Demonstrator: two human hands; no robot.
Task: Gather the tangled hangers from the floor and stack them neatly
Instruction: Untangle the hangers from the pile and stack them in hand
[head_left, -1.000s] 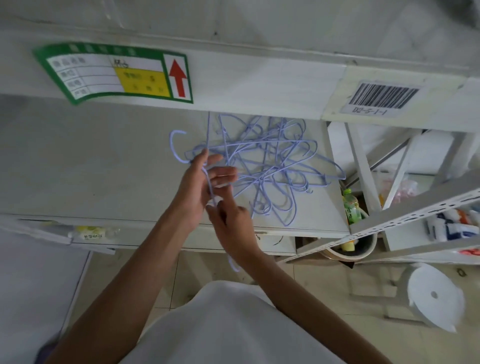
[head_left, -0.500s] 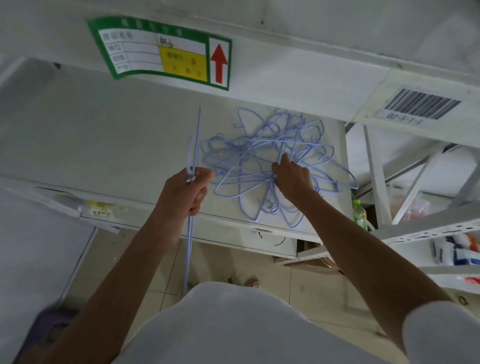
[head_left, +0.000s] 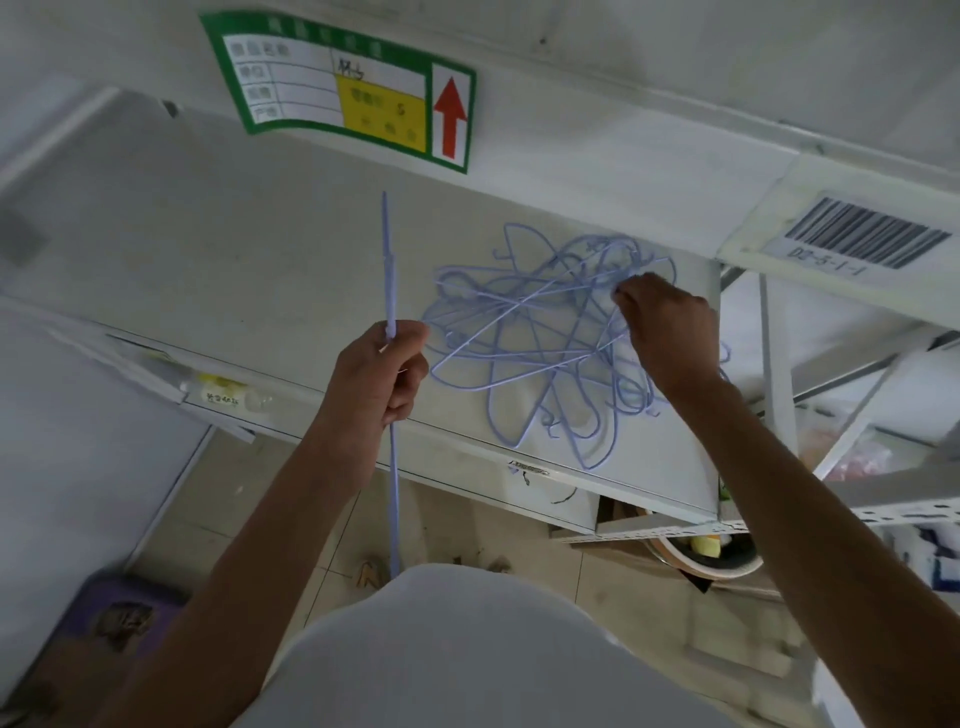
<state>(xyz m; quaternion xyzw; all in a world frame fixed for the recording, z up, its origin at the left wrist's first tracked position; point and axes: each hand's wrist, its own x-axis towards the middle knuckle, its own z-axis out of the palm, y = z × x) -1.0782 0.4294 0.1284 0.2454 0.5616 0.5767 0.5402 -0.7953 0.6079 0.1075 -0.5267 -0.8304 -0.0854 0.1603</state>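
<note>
A tangle of several thin lilac wire hangers (head_left: 524, 343) lies on a white shelf (head_left: 234, 270), toward its right end. My right hand (head_left: 662, 332) reaches over the pile and pinches a wire at the tangle's upper right. My left hand (head_left: 382, 371) is a fist around a small bunch of freed lilac hangers (head_left: 388, 270), seen edge-on; they stand upright, above the hand and below it past the shelf's front edge.
A green and yellow label with a red arrow (head_left: 353, 93) and a barcode sticker (head_left: 862, 239) sit on the upper shelf's edge. A metal rack (head_left: 779, 384) with goods stands at right. A bowl (head_left: 711, 561) and a purple stool (head_left: 119, 618) are on the tiled floor.
A second ago both hands worked together at the pile's left edge. My left hand has drawn the freed hangers away leftward, and my right hand has moved across to the pile's upper right.
</note>
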